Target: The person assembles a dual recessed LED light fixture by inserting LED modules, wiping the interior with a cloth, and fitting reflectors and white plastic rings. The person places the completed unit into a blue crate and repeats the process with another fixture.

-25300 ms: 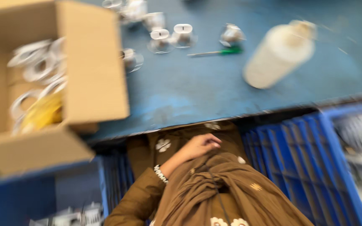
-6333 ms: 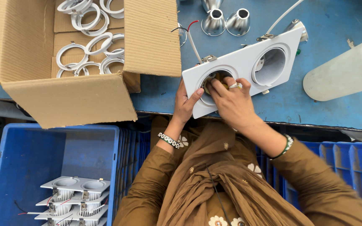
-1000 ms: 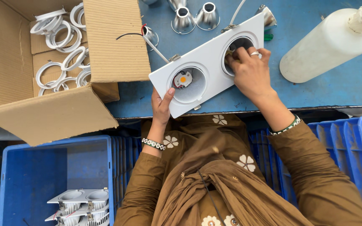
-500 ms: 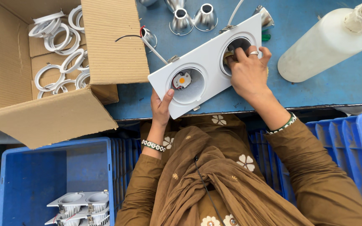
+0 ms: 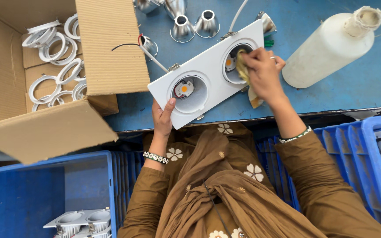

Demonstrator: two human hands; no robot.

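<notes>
A white rectangular twin downlight housing [image 5: 208, 75] rests tilted on the blue table's near edge. Its two round openings each show a small LED chip. My left hand [image 5: 163, 118] grips the housing's near left corner from below, thumb on its face. My right hand [image 5: 262, 74] presses a yellowish cloth [image 5: 242, 66] into the right opening. White wires run from the housing toward the back of the table.
An open cardboard box [image 5: 62, 75] with several white rings stands at the left. Shiny metal reflector cones [image 5: 194, 24] lie behind the housing. A white plastic bottle [image 5: 331, 46] lies at the right. Blue crates [image 5: 54, 194] sit below, the left one holding similar housings [image 5: 82, 222].
The housing has stayed in place under my left hand. My right hand has shifted slightly at the right opening, and the cloth now shows more at its fingertips.
</notes>
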